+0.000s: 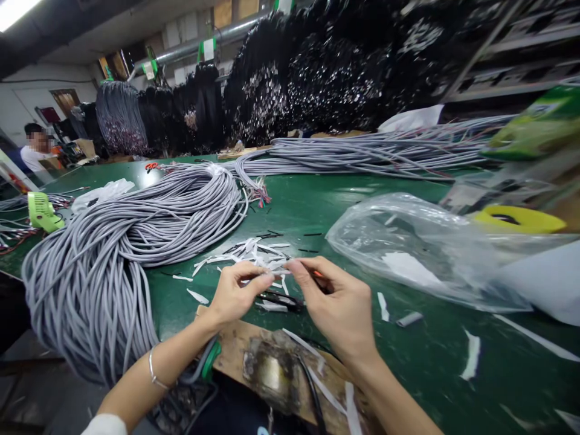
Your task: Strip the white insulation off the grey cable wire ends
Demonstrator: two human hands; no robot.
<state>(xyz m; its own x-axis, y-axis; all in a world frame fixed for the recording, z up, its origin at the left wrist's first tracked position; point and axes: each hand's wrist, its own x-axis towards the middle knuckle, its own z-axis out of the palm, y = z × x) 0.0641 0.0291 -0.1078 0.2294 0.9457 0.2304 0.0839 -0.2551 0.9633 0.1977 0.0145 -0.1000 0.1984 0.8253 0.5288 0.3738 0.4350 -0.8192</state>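
My left hand [235,294] and my right hand [338,299] meet over the green table, fingertips pinched together on a small white strip [278,272]. The right hand also shows a bit of orange-red between its fingers. Just beyond the fingertips lies a heap of white paper strips [254,252]. Under the hands lies a dark tool [281,299], and a worn wooden block [272,368] sits at the table's near edge.
A large bundle of grey cables [136,241] hangs over the left edge. More grey cables [362,154] run across the back. A clear plastic bag [417,251] lies right, a yellow tape roll [516,220] behind it. A person [36,148] sits far left.
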